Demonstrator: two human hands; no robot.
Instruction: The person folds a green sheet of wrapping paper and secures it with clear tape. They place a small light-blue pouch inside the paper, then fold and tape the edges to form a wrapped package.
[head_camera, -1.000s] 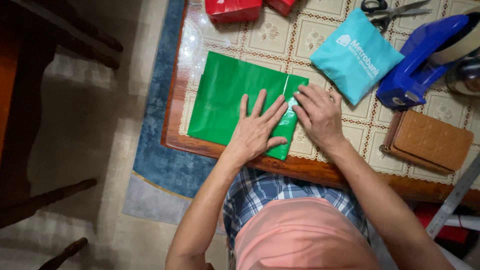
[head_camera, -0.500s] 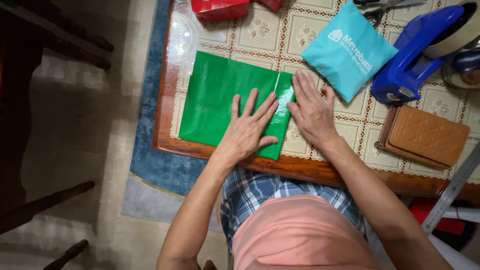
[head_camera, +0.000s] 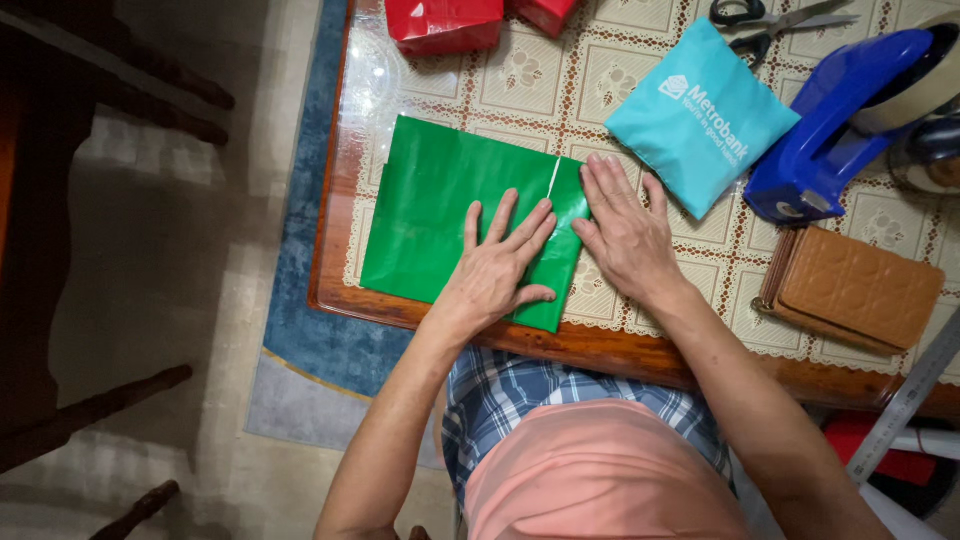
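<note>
A flat parcel in glossy green wrapping paper lies on the table near its front edge. My left hand presses flat on the parcel's right half, fingers spread. My right hand rests flat at the parcel's right edge, fingertips touching the folded green flap beside a thin white seam line. Neither hand grips anything.
The wooden table has a lace-pattern cover. On it are a turquoise pouch, a blue tape dispenser, a tan quilted wallet, scissors and red wrapped items. A metal ruler leans at the right.
My right hand slid along the parcel's right edge, ending a little lower. My left hand stayed pressed on the green paper. The camera view shifted slightly.
</note>
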